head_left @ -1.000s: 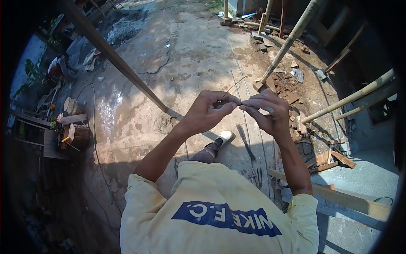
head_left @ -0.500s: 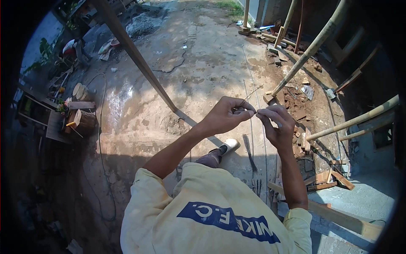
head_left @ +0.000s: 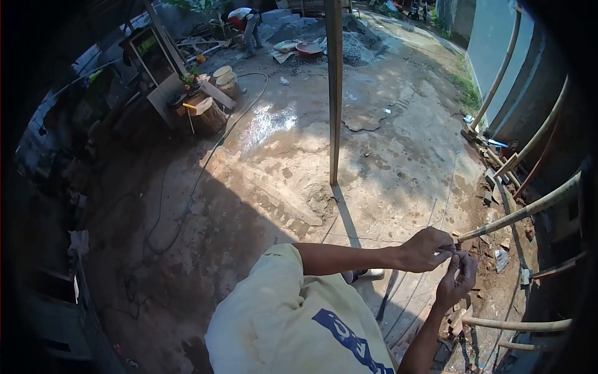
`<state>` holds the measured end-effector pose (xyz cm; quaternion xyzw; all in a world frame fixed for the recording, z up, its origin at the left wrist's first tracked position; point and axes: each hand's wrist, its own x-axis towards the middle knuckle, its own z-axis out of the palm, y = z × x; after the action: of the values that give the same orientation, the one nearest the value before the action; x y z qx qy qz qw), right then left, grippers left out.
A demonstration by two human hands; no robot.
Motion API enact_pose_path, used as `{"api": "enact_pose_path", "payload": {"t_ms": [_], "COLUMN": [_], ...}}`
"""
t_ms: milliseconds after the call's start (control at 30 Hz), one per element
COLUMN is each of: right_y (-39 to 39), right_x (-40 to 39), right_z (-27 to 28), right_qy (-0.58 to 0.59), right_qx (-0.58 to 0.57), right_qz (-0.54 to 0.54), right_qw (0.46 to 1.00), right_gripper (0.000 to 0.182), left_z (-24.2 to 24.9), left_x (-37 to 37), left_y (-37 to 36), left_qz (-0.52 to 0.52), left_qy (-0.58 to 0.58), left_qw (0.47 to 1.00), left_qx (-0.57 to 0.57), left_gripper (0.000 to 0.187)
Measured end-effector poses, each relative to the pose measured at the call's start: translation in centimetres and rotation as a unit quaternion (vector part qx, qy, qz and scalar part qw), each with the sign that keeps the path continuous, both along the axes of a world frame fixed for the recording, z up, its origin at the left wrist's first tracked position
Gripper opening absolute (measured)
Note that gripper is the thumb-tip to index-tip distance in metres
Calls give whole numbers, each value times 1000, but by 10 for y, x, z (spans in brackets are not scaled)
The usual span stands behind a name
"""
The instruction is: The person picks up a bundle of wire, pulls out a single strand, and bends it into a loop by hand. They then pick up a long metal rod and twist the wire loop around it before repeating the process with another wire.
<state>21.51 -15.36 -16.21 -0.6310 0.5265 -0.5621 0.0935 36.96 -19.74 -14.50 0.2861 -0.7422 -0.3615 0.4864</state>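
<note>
My left hand (head_left: pixel 428 249) is closed in a pinch, out in front of my body to the right. Just below it, my right hand (head_left: pixel 458 282) also pinches, its fingertips meeting those of the left. Between the fingertips runs a thin wire (head_left: pixel 453 250), barely visible and mostly covered by the fingers. On the ground below lies a dark bundle of thin strands (head_left: pixel 389 292), beside long thin lines or rods stretched along the concrete.
An upright wooden post (head_left: pixel 334 93) stands ahead. Bamboo poles (head_left: pixel 529 209) lean along the right among rubble. A hose (head_left: pixel 208 159) curves over the concrete at left, near a tree stump (head_left: pixel 208 117) and buckets (head_left: pixel 225 80). A person (head_left: pixel 249 30) bends near gravel (head_left: pixel 361 47) behind.
The view has swung left, so my hands now appear farther right and lower. Both hands stay pinched together at the fingertips. The wire's long free end no longer shows clearly.
</note>
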Motion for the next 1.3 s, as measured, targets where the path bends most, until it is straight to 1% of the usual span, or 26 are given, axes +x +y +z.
{"api": "enact_pose_path", "payload": {"t_ms": [67, 133, 300, 367, 433, 467, 533, 567, 633, 667, 700, 833, 900, 933, 1167, 1267, 1300], "right_y": [-3, -6, -6, -6, -5, -5, -5, -7, -5, -5, -3, -3, -5, -5, -1, -2, -2], "right_x": [-5, -12, -14, -14, -12, -11, -10, -12, -7, -4, 1, 2, -2, -3, -2, -6, -7], "right_z": [0, 6, 21, 24, 27, 27, 24, 21, 23, 27, 31, 33, 26, 26, 33, 28, 30], "right_qy": [1, 19, 43, 59, 38, 38, -27, -28, -16, -3, -30, -54, -143, -171, -129, -156, -187], "right_qx": [10, 13, 24, 26, 66, 67, 83, 71, 52, 58, 67, 77, 98, 114, 94, 99, 122], "right_qz": [-3, 51, 75, 81, 71, 69, 72, 90, 86, 77, 77, 85, 137, 150, 144, 158, 178], "right_qw": [1000, 998, 996, 995, 995, 995, 994, 993, 995, 995, 994, 992, 975, 967, 977, 970, 958], "right_gripper": [4, 7, 9, 8, 8, 8, 8, 9, 9, 7, 7, 9, 9, 10, 10, 8, 9], "left_z": [2, 5, 2, 2, 3, 2, 2, 2, -1, 3, 6, 6, 9, 9, 12, 11, 11], "left_x": [5, 13, 14, 15, 16, 16, 19, 18, 18, 22, 25, 25, 28, 28, 26, 25, 24], "left_y": [-4, -9, -16, -15, -15, -15, -13, -12, -9, -6, -4, -3, -4, -5, -3, 1, 1], "left_qz": [-16, -39, -16, 19, 29, 38, 36, 33, 30, 30, 34, 19, 8, 5, -20, -3, -2], "left_qy": [-3, -31, -2, -73, -70, -67, -55, -42, 0, -20, -40, -8, -9, -11, -12, -12, -10], "left_qw": [1000, 999, 1000, 995, 993, 991, 993, 994, 996, 996, 997, 999, 999, 998, 997, 998, 997], "left_qx": [9, 19, -22, -71, -89, -106, -98, -91, -86, -75, -64, -44, -34, -60, -70, -67, -73], "left_gripper": [16, 18, 22, 21, 19, 18, 16, 14, 14, 14, 14, 13, 13, 12, 11, 11, 11]}}
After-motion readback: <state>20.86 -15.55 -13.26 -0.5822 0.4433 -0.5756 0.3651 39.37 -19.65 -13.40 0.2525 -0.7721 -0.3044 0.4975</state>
